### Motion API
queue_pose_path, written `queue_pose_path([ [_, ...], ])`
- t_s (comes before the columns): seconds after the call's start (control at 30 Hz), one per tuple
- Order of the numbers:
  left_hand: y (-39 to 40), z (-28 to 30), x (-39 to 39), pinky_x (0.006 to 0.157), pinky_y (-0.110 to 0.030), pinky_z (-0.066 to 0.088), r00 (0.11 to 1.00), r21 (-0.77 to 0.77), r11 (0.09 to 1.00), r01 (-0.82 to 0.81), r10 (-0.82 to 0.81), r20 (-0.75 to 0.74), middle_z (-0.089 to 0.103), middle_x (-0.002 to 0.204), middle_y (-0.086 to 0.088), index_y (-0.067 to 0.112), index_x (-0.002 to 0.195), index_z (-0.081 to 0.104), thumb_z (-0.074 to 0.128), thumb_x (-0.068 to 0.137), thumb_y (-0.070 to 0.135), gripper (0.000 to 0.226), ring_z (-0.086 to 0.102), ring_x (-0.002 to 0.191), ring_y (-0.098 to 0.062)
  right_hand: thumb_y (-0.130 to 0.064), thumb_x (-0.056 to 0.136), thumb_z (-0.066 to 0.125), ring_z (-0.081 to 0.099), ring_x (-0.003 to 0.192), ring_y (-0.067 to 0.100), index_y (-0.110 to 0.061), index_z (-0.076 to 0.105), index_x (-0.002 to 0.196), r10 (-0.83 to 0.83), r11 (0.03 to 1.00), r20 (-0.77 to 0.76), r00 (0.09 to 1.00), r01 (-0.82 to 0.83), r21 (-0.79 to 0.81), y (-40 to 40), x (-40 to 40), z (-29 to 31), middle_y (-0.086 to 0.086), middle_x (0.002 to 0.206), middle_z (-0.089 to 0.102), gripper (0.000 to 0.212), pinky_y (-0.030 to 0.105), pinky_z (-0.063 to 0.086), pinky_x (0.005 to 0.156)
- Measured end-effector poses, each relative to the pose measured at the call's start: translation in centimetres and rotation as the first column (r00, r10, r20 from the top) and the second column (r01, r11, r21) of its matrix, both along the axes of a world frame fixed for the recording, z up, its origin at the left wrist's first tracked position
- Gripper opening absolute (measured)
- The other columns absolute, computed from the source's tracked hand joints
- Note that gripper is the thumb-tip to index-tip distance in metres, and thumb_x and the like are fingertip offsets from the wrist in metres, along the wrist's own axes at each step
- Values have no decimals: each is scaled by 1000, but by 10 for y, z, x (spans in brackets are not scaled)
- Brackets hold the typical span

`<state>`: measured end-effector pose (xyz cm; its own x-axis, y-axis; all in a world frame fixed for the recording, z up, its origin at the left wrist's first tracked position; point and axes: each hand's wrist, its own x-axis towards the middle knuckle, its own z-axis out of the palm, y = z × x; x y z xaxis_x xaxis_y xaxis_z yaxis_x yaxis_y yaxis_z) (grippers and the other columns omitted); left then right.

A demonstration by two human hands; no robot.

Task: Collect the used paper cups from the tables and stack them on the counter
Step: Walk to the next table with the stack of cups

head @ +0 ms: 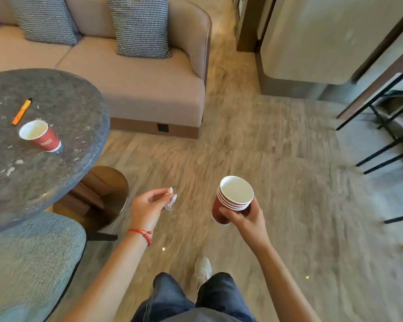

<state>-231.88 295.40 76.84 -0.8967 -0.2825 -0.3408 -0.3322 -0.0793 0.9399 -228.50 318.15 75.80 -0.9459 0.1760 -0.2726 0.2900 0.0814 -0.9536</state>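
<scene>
My right hand (pixel 243 217) grips a stack of several red paper cups (pixel 233 198), white inside, tilted with the mouths facing up and left. My left hand (pixel 149 205) pinches a small crumpled white tissue (pixel 171 201) between thumb and fingers, level with the stack and to its left. One more red paper cup (pixel 40 135) stands upright on the round dark stone table (pixel 56 177) at the left, well away from both hands.
An orange pen (pixel 21 112) lies on the table beside the lone cup. A beige sofa (pixel 149 89) with checked cushions stands behind it, a grey chair (pixel 28 263) at lower left. Black-legged stools (pixel 386 140) and a pale counter front (pixel 312 43) are at right. Carpet lies ahead.
</scene>
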Motion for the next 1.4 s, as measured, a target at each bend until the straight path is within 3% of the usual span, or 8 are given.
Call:
queue_pose_path([
  [0.17,6,-26,-56,60,-13,54,996,-8,996,-89,89,-4,71,59,5,10,83,71,74,75,7,9,67,60,-2,-21,66,84,63,103,8,-34,56,113,108,994,-3,994,-108,18,8,-81,-21,-11,106,68,56,29,50,88],
  [0.43,-15,-43,-155,55,-8,48,979,-21,979,-204,204,4,69,54,8,5,83,70,74,73,1,11,65,57,2,-17,67,84,62,105,7,-28,55,118,182,983,28,983,-183,22,-15,-202,-39,-9,109,67,60,29,49,91],
  [0.57,-36,-49,-210,54,-5,46,969,-20,968,-249,249,1,69,58,4,5,83,71,75,73,2,12,64,57,3,-16,67,83,62,103,4,-28,55,117,227,974,23,974,-227,25,-41,-267,-42,-9,109,67,58,22,49,87],
  [0.83,-86,-49,-292,62,-19,53,948,27,947,-319,318,31,69,57,0,3,82,72,75,72,5,11,66,63,-10,-20,67,84,60,107,7,-19,50,127,397,916,1,918,-396,64,-98,-375,-29,-6,115,64,68,28,50,91],
  [0.93,-99,-52,-308,56,-15,52,920,34,920,-391,390,47,71,58,1,9,80,73,76,72,10,9,67,61,-7,-19,67,84,60,106,7,-20,51,126,463,883,-1,887,-461,84,-116,-405,-28,-8,114,64,67,27,50,90],
  [1.13,-115,-68,-324,57,-12,52,802,-40,804,-593,594,55,71,59,9,17,75,74,77,73,13,6,65,56,1,-18,66,84,60,103,2,-21,51,125,638,767,15,770,-638,66,-153,-471,-45,-10,113,63,68,18,51,82],
  [1.23,-119,-65,-325,63,-21,56,707,-27,710,-704,704,73,71,60,9,13,79,73,76,74,11,6,65,58,-1,-21,65,85,58,104,0,-25,49,124,751,657,19,660,-750,71,-174,-501,-44,-12,114,61,69,11,50,76],
  [1.4,-121,-57,-315,54,-9,50,503,-25,504,-863,863,51,71,62,10,11,84,71,73,75,3,12,64,58,4,-17,67,83,56,105,2,-26,45,126,894,446,16,447,-894,48,-222,-528,-38,-15,114,57,70,15,46,81],
])
